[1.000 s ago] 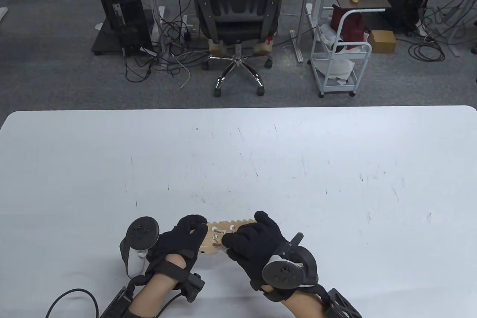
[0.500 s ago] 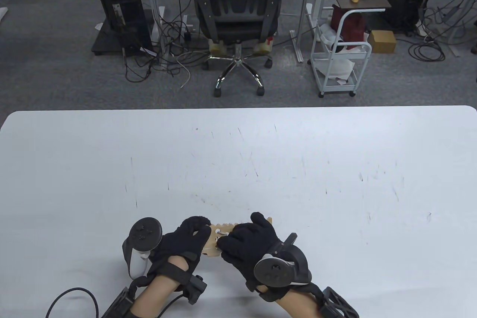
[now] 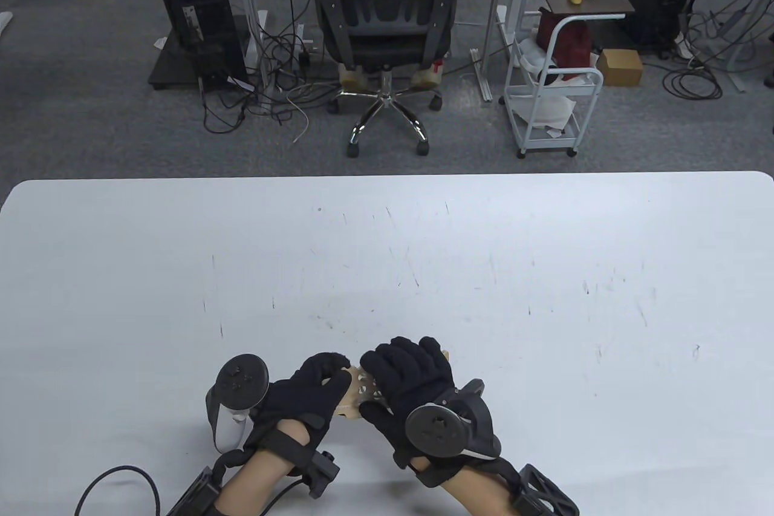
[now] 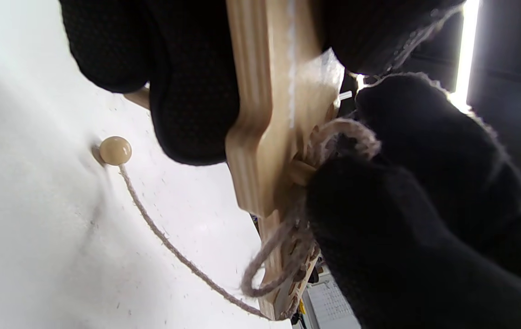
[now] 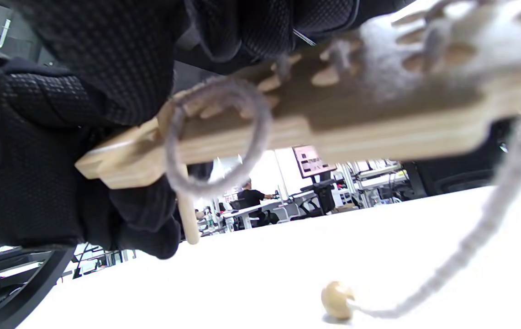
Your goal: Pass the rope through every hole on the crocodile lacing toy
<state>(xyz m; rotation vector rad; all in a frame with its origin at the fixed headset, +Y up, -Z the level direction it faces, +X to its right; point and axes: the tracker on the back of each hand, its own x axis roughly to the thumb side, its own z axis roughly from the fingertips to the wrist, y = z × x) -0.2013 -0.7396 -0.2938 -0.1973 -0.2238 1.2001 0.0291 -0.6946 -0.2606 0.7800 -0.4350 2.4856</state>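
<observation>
Crocodile (image 3: 354,398), a flat wooden toy with holes, is held up off the tabletop (image 3: 484,274) near its front edge, between both hands. The left hand (image 3: 308,395) grips one end, with its fingers curled round the board's edge. The right hand (image 3: 411,377) covers most of the rest from above, and its fingers are bent round the toy. In the left wrist view its fingertips (image 4: 379,192) seem to pinch the rope (image 4: 283,256) right at a hole, though the dark glove makes that hard to see.

The rope already runs through some holes. A loose loop (image 5: 217,137) hangs under the board in the right wrist view, and a small wooden stick (image 5: 188,219), most likely the rope's threading tip, pokes down below the toy beside the right hand. The rope's far end has a round bead (image 5: 337,299) that lies on the tabletop under the toy.

The step in hand looks like pushing the tip through one more hole and catching it on the other side. How many holes are left cannot be told, as the hands hide most of them.

Next, the right hand should pull the tip all the way through until the loop goes snug. The left hand must hold the board steady. Then the tip needs aiming at the next free hole.
</observation>
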